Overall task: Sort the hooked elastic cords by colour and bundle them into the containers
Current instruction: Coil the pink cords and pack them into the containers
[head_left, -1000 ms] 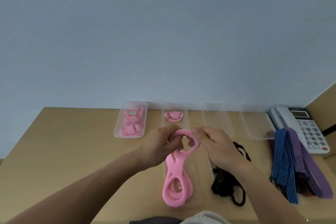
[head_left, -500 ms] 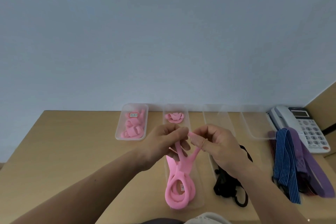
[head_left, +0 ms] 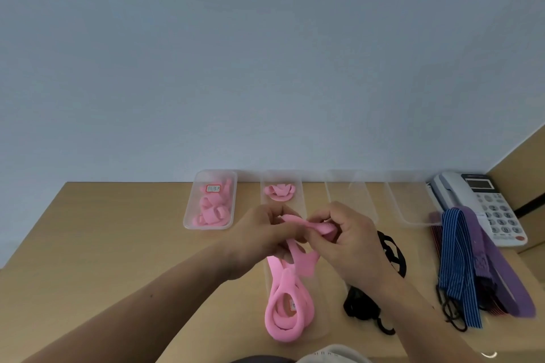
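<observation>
Both hands pinch the upper end of a flat pink elastic cord (head_left: 287, 300) above the middle of the table. My left hand (head_left: 262, 239) grips it from the left, my right hand (head_left: 348, 242) folds its end over from the right. The rest of the cord hangs in loops into a long clear container (head_left: 323, 330) below. A rolled pink cord (head_left: 278, 192) lies at that container's far end. Another clear container (head_left: 188, 219) at the back left holds several pink bundles. A black cord (head_left: 362, 308) lies in the container to the right, partly hidden by my right wrist.
Two clear containers (head_left: 414, 222) stand at the back right. Blue-striped (head_left: 458, 265) and purple (head_left: 495, 268) cords lie piled on the right, with a thin black cord under them. A white desk phone (head_left: 483, 203) stands in the back right corner against a wooden partition.
The loop held open between my hands a second ago has been flattened and folded over. My hands have drawn close together around the cord's upper end.
</observation>
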### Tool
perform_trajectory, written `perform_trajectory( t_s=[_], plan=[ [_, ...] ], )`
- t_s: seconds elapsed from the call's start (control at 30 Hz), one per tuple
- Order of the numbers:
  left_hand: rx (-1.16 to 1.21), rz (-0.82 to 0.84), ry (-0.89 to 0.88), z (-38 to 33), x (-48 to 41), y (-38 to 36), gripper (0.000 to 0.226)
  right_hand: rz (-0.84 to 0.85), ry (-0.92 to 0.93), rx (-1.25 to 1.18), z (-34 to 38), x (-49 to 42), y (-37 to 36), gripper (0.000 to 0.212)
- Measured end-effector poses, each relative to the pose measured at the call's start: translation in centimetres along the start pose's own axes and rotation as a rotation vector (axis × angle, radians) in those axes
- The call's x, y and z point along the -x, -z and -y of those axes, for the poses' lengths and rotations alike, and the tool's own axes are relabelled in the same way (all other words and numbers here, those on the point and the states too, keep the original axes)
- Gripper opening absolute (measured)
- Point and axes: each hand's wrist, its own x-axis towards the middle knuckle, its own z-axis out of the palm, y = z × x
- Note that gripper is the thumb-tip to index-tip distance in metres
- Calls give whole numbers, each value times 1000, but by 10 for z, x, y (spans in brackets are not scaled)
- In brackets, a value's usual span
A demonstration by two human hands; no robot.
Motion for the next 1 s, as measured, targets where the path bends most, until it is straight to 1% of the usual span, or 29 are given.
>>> perform_trajectory(
  t_s=[0.07, 0.13, 0.23, 0.33, 0.4, 0.47, 0.5, 0.57, 0.6, 0.67, 0.73, 0.83, 0.93, 1.0],
  plan=[
    [5, -7, 21, 0, -1, 1, 24, -7, 53, 32, -2, 0, -1, 15],
    [-2, -33, 20, 1, -2, 2, 18, -8, 83, 62, -5, 1, -3, 13],
    [-11, -67, 2, 3, -4, 3, 14, -6, 58, 60, -8, 2, -6, 14],
    [-25, -94, -29, 5, -6, 4, 7, 16, -19, 23, -9, 1, -6, 17],
    [-43, -115, -50, 6, -7, 5, 2, 51, -105, -67, -9, 0, -3, 17],
    [-76, -151, -76, 8, -7, 6, 5, 81, -217, -182, -7, -2, 0, 17],
    [-99, -168, -93, 8, -8, 6, 7, 91, -262, -219, -6, -3, 0, 21],
    [-167, -194, -137, 9, -9, 7, 13, 118, -322, -288, -5, -6, 1, 27],
    [-201, -197, -159, 9, -9, 8, 16, 127, -335, -327, -4, -7, 1, 25],
    [-246, -192, -200, 10, -10, 8, 20, 116, -328, -371, -1, -9, 0, 16],
    [-263, -182, -223, 10, -10, 6, 20, 78, -306, -385, -1, -9, -1, 12],
    [-258, -145, -151, 10, -10, 6, 35, 45, -283, -400, 0, -9, -1, 13],
    [-219, -61, -92, 7, -8, 7, 17, 51, -277, -373, 0, -6, -2, 15],
    [-171, -55, -76, 6, -5, 7, 12, 52, -282, -370, -1, -4, -3, 18]
  ],
)
